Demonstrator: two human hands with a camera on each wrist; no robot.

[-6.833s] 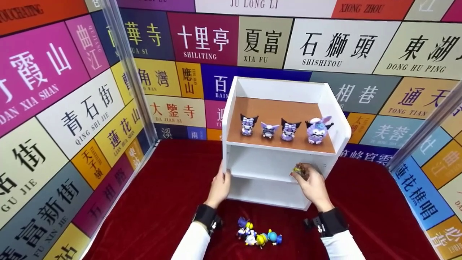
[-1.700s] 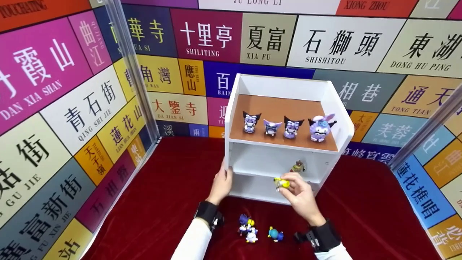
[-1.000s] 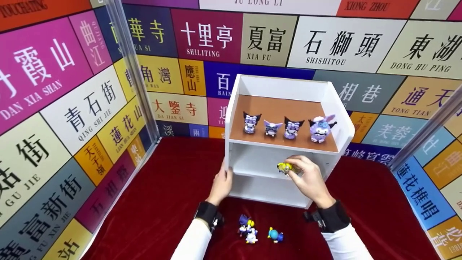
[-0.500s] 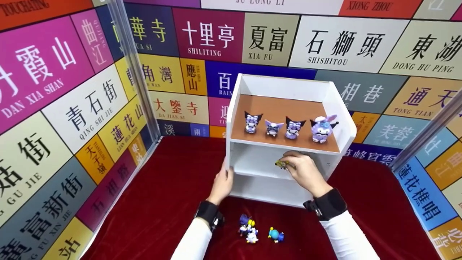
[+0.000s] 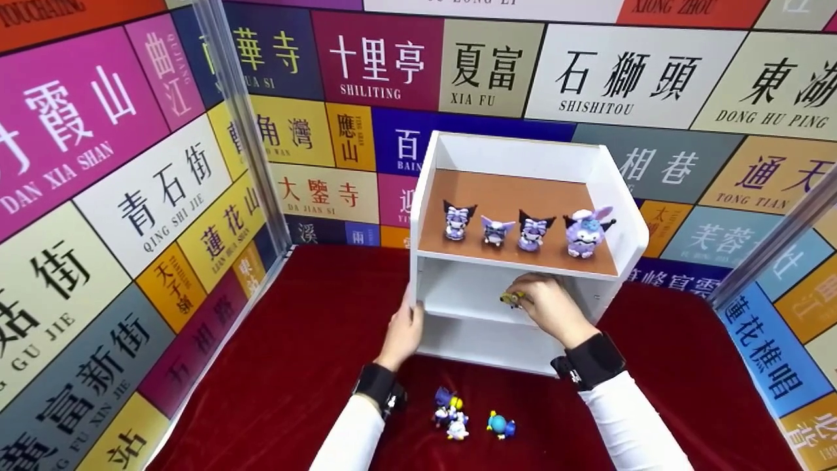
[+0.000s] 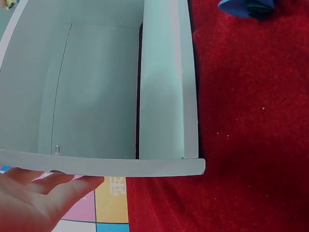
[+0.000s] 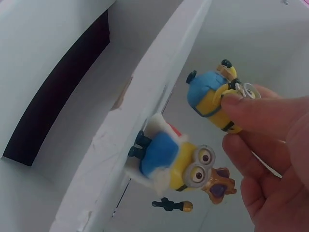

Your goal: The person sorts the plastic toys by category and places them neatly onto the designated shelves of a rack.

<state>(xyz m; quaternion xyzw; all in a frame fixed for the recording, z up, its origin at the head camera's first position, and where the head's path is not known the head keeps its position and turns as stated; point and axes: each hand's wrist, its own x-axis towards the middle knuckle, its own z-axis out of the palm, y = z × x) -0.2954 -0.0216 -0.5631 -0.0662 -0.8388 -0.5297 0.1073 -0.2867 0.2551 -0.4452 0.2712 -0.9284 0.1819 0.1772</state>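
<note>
My right hand (image 5: 549,307) pinches a yellow and blue Minion figurine (image 7: 215,96) between thumb and fingers, inside the middle compartment of a small white shelf unit (image 5: 490,356). In the right wrist view the figurine tilts above the shelf board's front edge. A second Minion figurine (image 7: 169,159), with a brown crown and white-trimmed cape, stands beside it on that board; my right hand hides it in the head view. My left hand (image 5: 402,333) rests against the unit's left side, its fingers (image 6: 72,193) extended along the outside of the panel.
Several purple figurines (image 5: 533,232) stand in a row on the brown top shelf. On the red cloth (image 5: 314,314) before the unit lie a cluster of small figurines (image 5: 451,418) and a blue one (image 5: 500,425). Printed panels (image 5: 386,59) wall the back and sides.
The crowned Minion, earlier in my right hand, now stands on the middle shelf. My right hand has lifted another Minion from the cloth into that compartment. My left hand stays by the panel.
</note>
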